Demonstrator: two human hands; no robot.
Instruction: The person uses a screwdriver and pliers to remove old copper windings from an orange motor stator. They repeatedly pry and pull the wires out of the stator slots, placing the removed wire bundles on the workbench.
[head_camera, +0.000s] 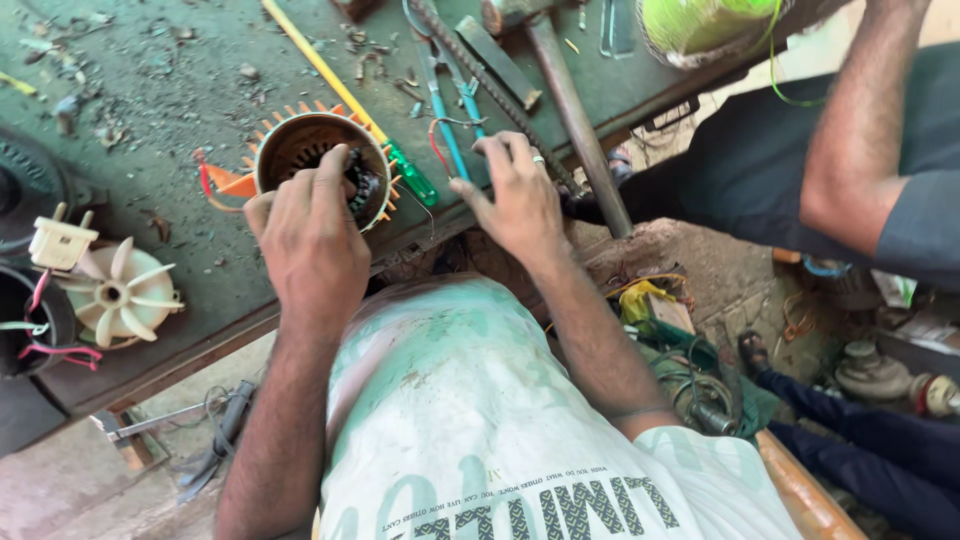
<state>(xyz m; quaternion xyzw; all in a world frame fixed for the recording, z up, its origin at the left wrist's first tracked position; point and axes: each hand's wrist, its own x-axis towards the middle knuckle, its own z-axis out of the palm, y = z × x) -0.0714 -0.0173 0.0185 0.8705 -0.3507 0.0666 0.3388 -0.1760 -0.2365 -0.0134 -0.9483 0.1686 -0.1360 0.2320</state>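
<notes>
A round motor stator (300, 150) with orange insulation tabs around its rim lies on the dark green workbench (150, 120). My left hand (312, 240) grips its near rim, fingers curled over the edge. Just to the right, my right hand (515, 195) rests on the bench edge, its fingers on a red wire loop (437, 140) beside blue-handled pliers (447, 110). A yellow screwdriver with a green handle (350, 95) runs diagonally behind the stator.
A cream plastic fan impeller (122, 292) and a white plug (58, 243) sit at the left. A hammer handle (578, 120) and a flat file (497, 62) lie at the back. Another person's arm (860, 130) reaches in at the right. Motor parts litter the floor.
</notes>
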